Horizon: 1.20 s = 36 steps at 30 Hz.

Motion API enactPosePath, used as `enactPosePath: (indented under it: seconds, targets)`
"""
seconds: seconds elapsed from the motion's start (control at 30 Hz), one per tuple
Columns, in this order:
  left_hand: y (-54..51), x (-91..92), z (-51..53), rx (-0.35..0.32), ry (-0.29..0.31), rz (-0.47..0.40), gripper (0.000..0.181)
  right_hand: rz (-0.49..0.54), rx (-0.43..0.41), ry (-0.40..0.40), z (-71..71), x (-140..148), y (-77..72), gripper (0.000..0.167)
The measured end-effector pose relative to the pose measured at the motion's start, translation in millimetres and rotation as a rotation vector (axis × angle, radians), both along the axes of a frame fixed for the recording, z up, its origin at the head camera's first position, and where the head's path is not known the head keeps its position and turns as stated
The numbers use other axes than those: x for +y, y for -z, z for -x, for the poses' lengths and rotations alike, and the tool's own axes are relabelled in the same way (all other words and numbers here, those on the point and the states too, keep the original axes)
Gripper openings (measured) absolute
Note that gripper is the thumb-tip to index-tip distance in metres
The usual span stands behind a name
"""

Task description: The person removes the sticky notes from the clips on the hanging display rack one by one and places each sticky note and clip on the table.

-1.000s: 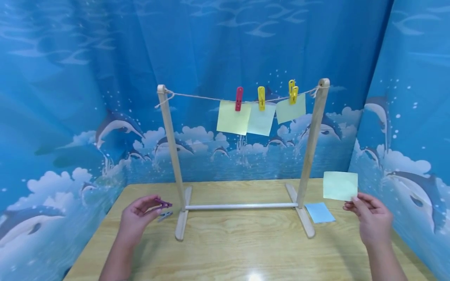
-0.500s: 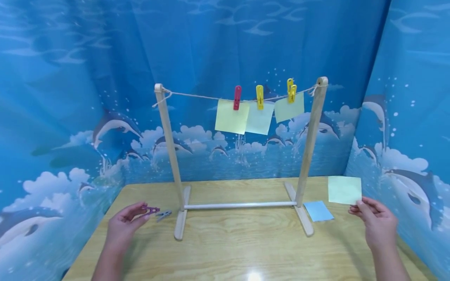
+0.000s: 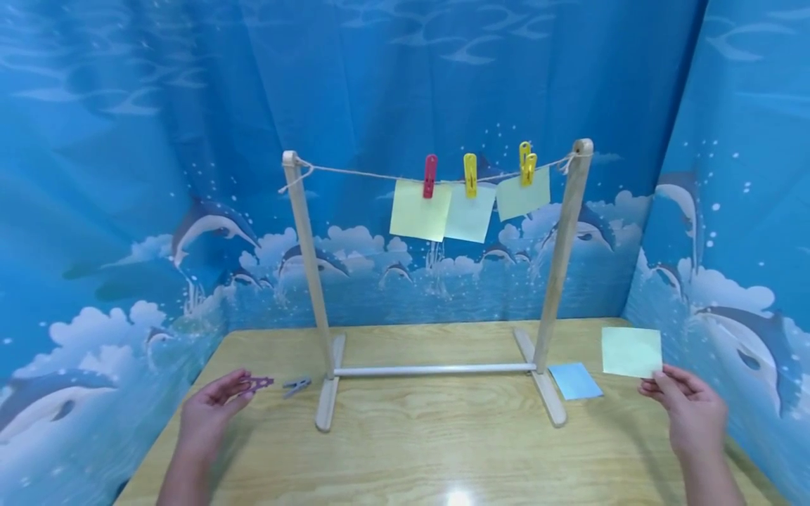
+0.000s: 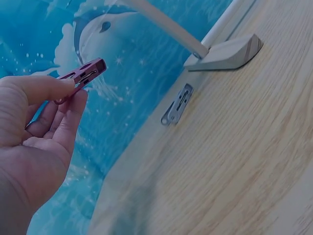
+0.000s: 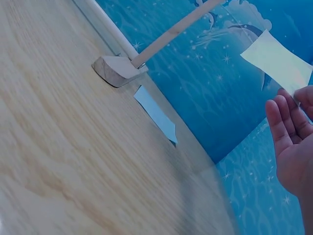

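Note:
My left hand (image 3: 211,407) pinches a purple clothespin (image 4: 84,76) between thumb and fingers, raised above the table's left side. A grey clothespin (image 3: 296,386) lies on the table to the right of that hand. On the far right, my right hand (image 3: 692,407) pinches a pale green paper note (image 3: 631,351) by its lower right corner. A blue note (image 3: 575,381) lies flat on the table, left of the held note. From the string (image 3: 361,173) hang a yellow note (image 3: 420,213) under a red clothespin (image 3: 430,176) and two pale notes under yellow clothespins (image 3: 470,175).
The wooden stand (image 3: 561,281) holds the string between two posts, joined low down by a white rod (image 3: 433,370). Its feet rest on the wood-grain table (image 3: 436,450). A blue dolphin-print curtain (image 3: 392,84) encloses the back and sides.
My left hand has moved left and slightly down with the purple clothespin, away from the grey one. My right hand has shifted right and down with the pale green note.

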<state>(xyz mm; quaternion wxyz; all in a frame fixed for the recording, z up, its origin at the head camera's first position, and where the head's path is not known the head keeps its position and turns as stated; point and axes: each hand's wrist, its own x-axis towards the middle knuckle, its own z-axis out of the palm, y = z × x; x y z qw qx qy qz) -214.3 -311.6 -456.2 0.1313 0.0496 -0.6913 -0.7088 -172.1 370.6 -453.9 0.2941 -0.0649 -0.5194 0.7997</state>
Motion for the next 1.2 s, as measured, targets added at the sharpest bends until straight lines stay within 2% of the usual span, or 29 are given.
enactPosePath:
  seconds: [0.17,0.37,0.57,0.73,1.0,1.2]
  targets:
    - [5.1,-3.4,1.7,-0.036,-0.014,0.005,0.041,-0.052,-0.070,0.013,-3.4,6.8,6.6,0.011]
    - [12.4,-4.2,1.8,-0.078,-0.067,0.076,0.042,-0.092,-0.150,0.018,-3.9,15.1,15.5,0.011]
    - [19.4,-5.9,2.5,-0.168,-0.084,0.158,0.046,-0.115,-0.169,0.013,-4.2,24.0,26.7,0.011]
    - [25.7,-7.4,4.3,-0.220,-0.102,0.177,0.048,-0.120,-0.182,-0.002,-4.5,31.7,36.3,0.013]
    - [35.8,-9.3,7.2,-0.215,-0.108,0.196,0.048,-0.118,-0.240,0.002,1.3,38.5,45.7,0.013]
    - [38.8,-12.1,8.9,-0.229,-0.100,0.324,0.053,-0.125,-0.286,-0.031,7.5,45.3,51.4,0.012]
